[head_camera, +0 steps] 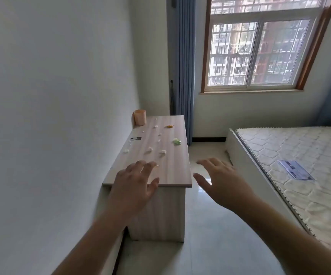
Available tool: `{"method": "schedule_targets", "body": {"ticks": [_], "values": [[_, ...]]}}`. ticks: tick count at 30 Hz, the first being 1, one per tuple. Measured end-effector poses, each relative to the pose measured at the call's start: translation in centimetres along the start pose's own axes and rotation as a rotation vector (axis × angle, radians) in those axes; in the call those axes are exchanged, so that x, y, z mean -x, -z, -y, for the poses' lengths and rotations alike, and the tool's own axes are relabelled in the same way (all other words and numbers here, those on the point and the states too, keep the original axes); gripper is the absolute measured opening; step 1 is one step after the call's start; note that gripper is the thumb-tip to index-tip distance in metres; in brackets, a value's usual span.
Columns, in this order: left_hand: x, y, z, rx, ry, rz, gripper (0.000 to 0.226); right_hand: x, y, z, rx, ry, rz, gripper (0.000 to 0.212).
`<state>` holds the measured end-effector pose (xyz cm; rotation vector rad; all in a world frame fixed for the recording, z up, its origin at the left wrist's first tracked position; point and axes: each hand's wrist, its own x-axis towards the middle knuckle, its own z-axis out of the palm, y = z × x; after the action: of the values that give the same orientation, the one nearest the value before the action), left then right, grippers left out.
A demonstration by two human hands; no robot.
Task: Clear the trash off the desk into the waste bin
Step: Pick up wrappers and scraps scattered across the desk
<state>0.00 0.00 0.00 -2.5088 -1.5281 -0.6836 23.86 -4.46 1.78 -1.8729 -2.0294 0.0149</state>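
A light wooden desk (172, 171) stands against the left wall. Scattered on its top are several white paper scraps, such as one crumpled scrap (163, 152) and another (150, 149), plus a green wrapper (177, 141), an orange candy wrapper (169, 126) and a small dark card (135, 138). A small orange waste bin (140, 117) stands at the desk's far left corner. My left hand (132, 185) hovers over the desk's near end, fingers spread, holding nothing. My right hand (218, 181) is out beyond the desk's right edge, above the floor, open and empty.
A bare mattress (299, 155) on a white bed frame fills the right side. A tiled floor aisle (206, 225) runs between desk and bed. Blue curtains (182, 72) and a barred window (259, 50) are at the far wall.
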Motion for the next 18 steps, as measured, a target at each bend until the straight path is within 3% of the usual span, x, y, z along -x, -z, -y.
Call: {"method": "schedule_targets", "body": {"ticks": [10,18], "values": [[-8.0,-9.0,0.5,0.002,-0.036,0.092,0.041,-7.2,-5.0,-6.0,0.015,0.013,0.019,0.045],[-16.5,-17.5,0.6,-0.043,0.061,0.209,0.040,-15.8,-9.3,-11.8,-0.087,-0.020,-0.010,0.046]]}}
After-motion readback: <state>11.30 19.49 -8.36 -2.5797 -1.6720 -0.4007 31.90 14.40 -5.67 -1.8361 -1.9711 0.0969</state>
